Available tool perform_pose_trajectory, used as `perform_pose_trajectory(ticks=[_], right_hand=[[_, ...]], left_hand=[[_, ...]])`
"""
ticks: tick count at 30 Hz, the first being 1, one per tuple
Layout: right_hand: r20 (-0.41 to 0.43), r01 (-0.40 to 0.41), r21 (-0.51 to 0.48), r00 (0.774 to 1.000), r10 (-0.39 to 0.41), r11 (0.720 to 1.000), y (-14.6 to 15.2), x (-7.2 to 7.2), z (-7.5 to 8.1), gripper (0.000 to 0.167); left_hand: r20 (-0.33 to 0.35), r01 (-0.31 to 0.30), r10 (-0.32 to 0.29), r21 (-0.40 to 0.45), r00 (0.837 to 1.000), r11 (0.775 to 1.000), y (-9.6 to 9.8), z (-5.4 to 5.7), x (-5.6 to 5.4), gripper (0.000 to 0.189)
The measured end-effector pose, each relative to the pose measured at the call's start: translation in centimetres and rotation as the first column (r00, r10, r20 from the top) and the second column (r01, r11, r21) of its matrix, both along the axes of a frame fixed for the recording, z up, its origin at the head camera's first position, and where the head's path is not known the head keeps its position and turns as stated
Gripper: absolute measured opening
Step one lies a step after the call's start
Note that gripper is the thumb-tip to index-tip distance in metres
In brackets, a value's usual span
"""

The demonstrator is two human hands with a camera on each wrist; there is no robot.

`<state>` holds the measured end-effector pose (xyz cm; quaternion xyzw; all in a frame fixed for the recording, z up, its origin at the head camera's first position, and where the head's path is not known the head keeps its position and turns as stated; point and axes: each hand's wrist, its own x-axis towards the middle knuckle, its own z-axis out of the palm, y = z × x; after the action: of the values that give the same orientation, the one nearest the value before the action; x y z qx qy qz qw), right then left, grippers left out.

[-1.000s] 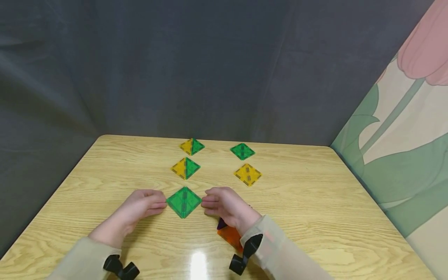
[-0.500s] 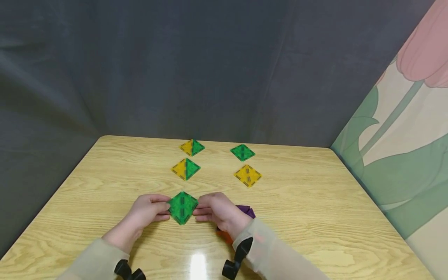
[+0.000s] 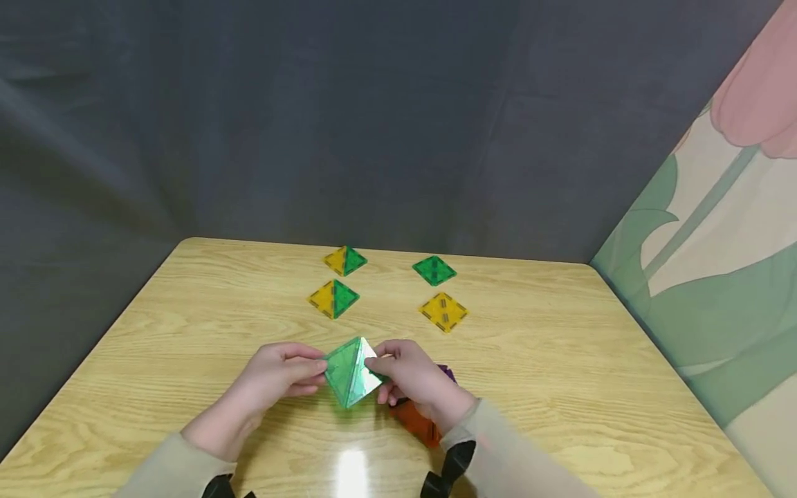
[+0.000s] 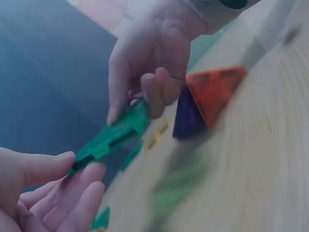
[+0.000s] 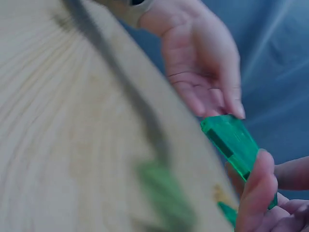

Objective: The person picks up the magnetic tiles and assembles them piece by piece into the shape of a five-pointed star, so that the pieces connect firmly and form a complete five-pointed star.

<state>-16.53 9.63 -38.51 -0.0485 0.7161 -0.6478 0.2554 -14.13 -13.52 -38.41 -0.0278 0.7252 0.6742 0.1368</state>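
A pair of translucent green triangular magnetic tiles (image 3: 341,370), joined along a middle seam, is held above the table between both hands. They bend at the seam, and the right one shines white with glare. My left hand (image 3: 274,379) pinches the left corner between thumb and fingers. At the opposite corner, my right hand (image 3: 418,382) grips with its thumb on top. The left wrist view shows the green tiles (image 4: 113,137) nearly edge-on, clear of the wood. Under my right wrist lie orange tiles (image 3: 416,423) and purple tiles (image 3: 446,373), partly hidden by the arm.
Farther back on the wooden table (image 3: 548,346) lie two yellow-and-green diamonds (image 3: 324,299), a green diamond (image 3: 434,270) and a yellow diamond (image 3: 443,312). A dark cloth (image 3: 373,124) hangs behind the table. Floral fabric (image 3: 735,290) borders the right side.
The green tiles lay flat between my fingertips; both hands have since taken hold of the corners and lifted them. Now they are shifted right and folded slightly at the seam.
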Motion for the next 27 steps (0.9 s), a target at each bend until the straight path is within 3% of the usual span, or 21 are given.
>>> perform_pose_trajectory(ticks=[5,9,12,16,20,25,27], right_hand=[[-0.066,0.022,-0.122,0.997,-0.030,0.992,3.2,0.3,2.4,0.020],[-0.117,0.085,-0.240,0.986,-0.116,0.967,5.6,0.8,3.9,0.013],[-0.152,0.143,-0.296,0.969,-0.195,0.944,6.9,1.5,4.5,0.009],[-0.189,0.204,-0.331,0.942,-0.276,0.921,7.9,2.2,4.6,0.011],[-0.202,0.207,-0.361,0.935,-0.293,0.909,8.8,2.9,4.3,0.015],[-0.155,0.261,-0.388,0.927,-0.341,0.884,9.5,3.4,3.6,0.015],[-0.136,0.279,-0.368,0.927,-0.349,0.887,9.8,3.4,3.4,0.018]], left_hand=[[-0.027,0.055,-0.053,0.074,0.998,0.996,1.8,1.8,-0.3,0.032],[-0.067,0.021,-0.008,0.192,0.998,0.981,4.2,2.9,-0.6,0.029],[-0.070,-0.006,0.029,0.299,0.997,0.954,5.9,3.3,-0.6,0.027],[-0.051,-0.016,0.039,0.391,0.998,0.920,7.4,3.4,-0.9,0.026],[-0.017,-0.004,0.013,0.442,1.000,0.897,8.3,3.0,-1.5,0.024],[0.008,0.021,-0.028,0.447,1.000,0.894,9.0,2.2,-2.0,0.018],[0.006,0.035,-0.042,0.439,0.999,0.898,9.2,1.8,-2.1,0.018]])
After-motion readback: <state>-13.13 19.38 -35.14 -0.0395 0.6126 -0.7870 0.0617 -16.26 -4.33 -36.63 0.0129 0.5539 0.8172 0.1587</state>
